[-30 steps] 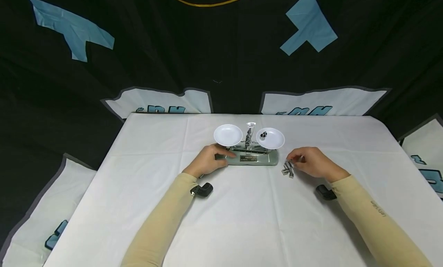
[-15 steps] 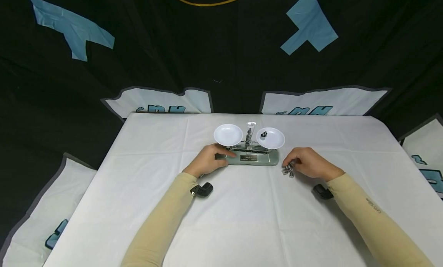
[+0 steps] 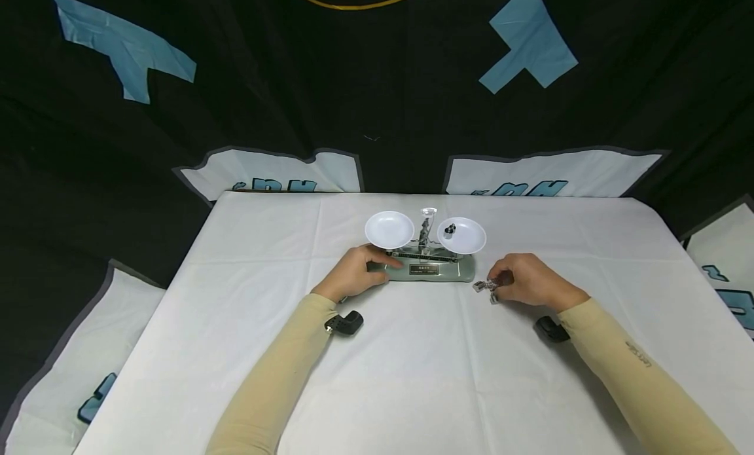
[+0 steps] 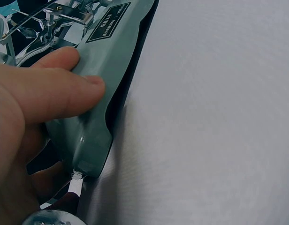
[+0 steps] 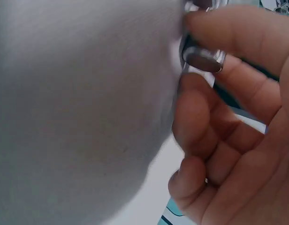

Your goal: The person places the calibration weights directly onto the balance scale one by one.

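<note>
A grey-green balance scale (image 3: 430,268) stands mid-table with two white pans. The left pan (image 3: 389,229) holds nothing, and a small dark weight (image 3: 449,230) sits on the right pan (image 3: 462,236). My left hand (image 3: 356,272) grips the left end of the scale base (image 4: 95,89), thumb on top. My right hand (image 3: 521,278) pinches a small metal weight (image 5: 203,58) between thumb and fingers, just above a little cluster of metal weights (image 3: 487,288) on the cloth right of the scale.
A white cloth (image 3: 412,363) covers the table. Black wrist-camera mounts (image 3: 344,324) (image 3: 550,328) sit under both forearms. A black backdrop with blue patches hangs behind, and white panels lie around the table edges.
The right hand drew slightly back and closed its fingers on one weight from the cluster. The left hand kept its hold on the scale base.
</note>
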Tool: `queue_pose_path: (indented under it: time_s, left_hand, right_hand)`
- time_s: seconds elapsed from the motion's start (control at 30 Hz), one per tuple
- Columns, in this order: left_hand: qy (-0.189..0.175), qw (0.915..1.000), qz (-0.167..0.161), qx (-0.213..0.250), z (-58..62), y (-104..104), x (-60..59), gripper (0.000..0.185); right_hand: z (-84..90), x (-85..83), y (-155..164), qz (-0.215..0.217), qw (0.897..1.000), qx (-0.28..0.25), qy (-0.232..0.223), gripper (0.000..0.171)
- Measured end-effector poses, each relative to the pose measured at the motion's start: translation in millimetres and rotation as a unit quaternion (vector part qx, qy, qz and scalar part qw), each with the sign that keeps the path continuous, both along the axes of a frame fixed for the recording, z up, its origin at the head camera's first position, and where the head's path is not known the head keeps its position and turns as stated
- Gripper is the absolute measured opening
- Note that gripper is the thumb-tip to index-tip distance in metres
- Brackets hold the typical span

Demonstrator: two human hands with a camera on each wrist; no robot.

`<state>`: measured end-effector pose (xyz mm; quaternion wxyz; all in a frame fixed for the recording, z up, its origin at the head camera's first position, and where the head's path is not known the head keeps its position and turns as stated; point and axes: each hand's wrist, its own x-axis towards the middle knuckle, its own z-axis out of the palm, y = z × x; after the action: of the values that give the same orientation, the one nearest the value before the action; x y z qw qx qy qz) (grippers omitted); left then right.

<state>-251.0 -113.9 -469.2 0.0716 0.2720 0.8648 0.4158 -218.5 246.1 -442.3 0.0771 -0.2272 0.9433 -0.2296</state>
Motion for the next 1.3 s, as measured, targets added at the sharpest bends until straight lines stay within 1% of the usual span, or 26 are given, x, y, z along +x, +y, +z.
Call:
queue_pose_path:
  time_s: [0.1, 0.33, 0.47, 0.63, 0.73, 0.9, 1.13, 1.3]
  left_hand:
    - [0.0, 1.0, 0.0, 0.001, -0.4, 0.0, -0.3, 0.033]
    - [-0.002, 1.0, 0.002, -0.001, 0.3, 0.6, 0.4, 0.033]
    - [0.0, 1.0, 0.003, -0.003, 0.7, 0.6, 0.5, 0.033]
    - [0.002, 1.0, 0.003, -0.005, 0.9, 0.2, 0.2, 0.033]
    - [0.002, 1.0, 0.002, -0.004, 0.7, 0.3, 0.3, 0.033]
    - [-0.003, 1.0, 0.002, -0.004, 0.3, 1.1, 0.6, 0.034]
    - [0.004, 1.0, 0.0, -0.003, 0.3, 0.7, 0.4, 0.034]
    - [0.011, 0.9999, -0.001, -0.003, 0.9, 0.4, 0.9, 0.034]
  right_hand:
    - [-0.5, 1.2, -2.2, -0.01, 1.0, 0.015, 0.014, 0.018]
    - [-1.2, 2.9, -4.5, -0.013, 1.0, 0.004, 0.014, 0.021]
    - [1.0, 3.2, -6.1, -0.011, 1.0, 0.022, 0.016, 0.019]
    - [3.5, 2.4, -8.6, 0.004, 0.999, 0.043, 0.028, 0.015]
    - [3.5, 2.0, -9.1, 0.0, 0.999, 0.048, 0.022, 0.014]
    - [0.5, 2.1, -6.6, -0.021, 0.999, 0.036, 0.004, 0.013]
    - [-1.0, 3.1, -4.1, -0.034, 0.999, 0.015, 0.012, 0.01]
    - [-1.6, 3.1, -1.1, -0.042, 0.999, -0.01, 0.003, 0.013]
